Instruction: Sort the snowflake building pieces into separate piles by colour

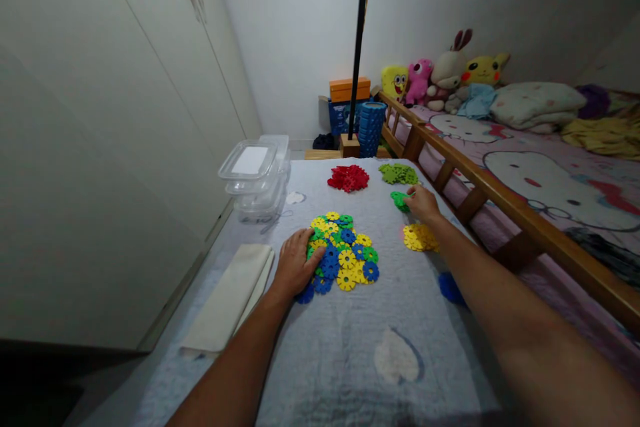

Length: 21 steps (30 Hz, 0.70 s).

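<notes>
A mixed pile of notched plastic interlocking discs (347,258), in blue, yellow and green, lies mid-table. My left hand (295,265) rests flat along the pile's left side, fingers stretched out and touching discs. Farther off on the right, my right hand (423,204) pinches a green interlocking disc at a small group of green discs (399,200). Yellow discs (419,237) form a heap just nearer than that hand. Below my right forearm, blue discs (451,288) are partly hidden. Light-green pieces (397,173) and red pieces (349,178) sit at the far end.
Stacked clear plastic boxes (255,180) stand at the table's far left. A folded cream cloth (230,297) lies nearer on the left. The wooden bed rail (475,197) runs along the right side. A black pole (358,47) rises beyond the far edge.
</notes>
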Motion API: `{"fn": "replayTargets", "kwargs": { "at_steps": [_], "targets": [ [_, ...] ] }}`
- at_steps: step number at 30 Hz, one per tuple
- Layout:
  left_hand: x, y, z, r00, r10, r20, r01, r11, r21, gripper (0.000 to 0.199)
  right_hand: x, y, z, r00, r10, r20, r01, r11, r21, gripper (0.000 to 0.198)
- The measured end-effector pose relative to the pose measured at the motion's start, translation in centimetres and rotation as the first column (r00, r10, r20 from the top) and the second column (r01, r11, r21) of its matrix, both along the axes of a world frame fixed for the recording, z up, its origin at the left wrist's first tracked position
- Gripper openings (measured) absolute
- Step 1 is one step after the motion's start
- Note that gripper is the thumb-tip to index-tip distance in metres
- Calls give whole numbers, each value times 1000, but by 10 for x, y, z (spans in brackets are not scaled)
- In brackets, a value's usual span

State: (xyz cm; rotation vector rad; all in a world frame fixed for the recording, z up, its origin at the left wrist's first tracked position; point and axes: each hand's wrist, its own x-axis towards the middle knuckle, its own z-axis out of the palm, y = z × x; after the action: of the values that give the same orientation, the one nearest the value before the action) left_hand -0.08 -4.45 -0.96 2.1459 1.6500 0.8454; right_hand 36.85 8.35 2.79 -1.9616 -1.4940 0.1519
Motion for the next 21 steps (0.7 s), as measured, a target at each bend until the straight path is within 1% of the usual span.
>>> {"fn": "replayTargets", "kwargs": {
  "at_steps": [2, 5, 8, 10, 12, 14, 16, 17, 19, 21],
  "targets": [
    [0, 0, 1, 1000, -1, 3, 1, 1000, 2, 51, -5, 2, -2, 1000, 9, 30, -8, 1000, -23, 12],
    [0, -1, 2, 1000, -7, 19, 7, 1000, 7, 51, -11, -2, 1, 996, 0, 91, 5, 998, -58, 12],
    [0, -1, 2, 999, -2, 37, 2, 1000, 5, 52, -15, -11, 8, 990, -32, 138, 37, 999, -39, 15],
    [0, -1, 1, 999, 6, 44, -7, 1000, 4, 54, -23, -19, 11, 990, -24, 138, 25, 1000, -5, 17],
    [1, -2, 1, 999, 12, 45, -12, 1000, 4, 56, -37, -29, 10, 991, 40, 131, -44, 999, 23, 18],
    [1, -2, 2, 999, 12, 42, -12, 1000, 0, 56, -59, -40, 7, 977, 170, 126, -173, 985, 13, 21],
    [1, -2, 3, 999, 15, 42, -15, 1000, -3, 56, -85, -48, 0, 939, 324, 113, -323, 946, -28, 24],
    [2, -2, 3, 999, 16, 43, -16, 1000, -3, 55, -99, -52, -3, 918, 381, 108, -378, 925, -44, 26],
    [2, -2, 4, 999, 18, 47, -18, 1000, 0, 56, -123, -56, -9, 894, 432, 117, -426, 902, -74, 32],
    [2, -2, 5, 999, 17, 48, -17, 1000, 2, 57, -140, -57, -13, 883, 452, 129, -440, 891, -107, 38]
  ]
}}
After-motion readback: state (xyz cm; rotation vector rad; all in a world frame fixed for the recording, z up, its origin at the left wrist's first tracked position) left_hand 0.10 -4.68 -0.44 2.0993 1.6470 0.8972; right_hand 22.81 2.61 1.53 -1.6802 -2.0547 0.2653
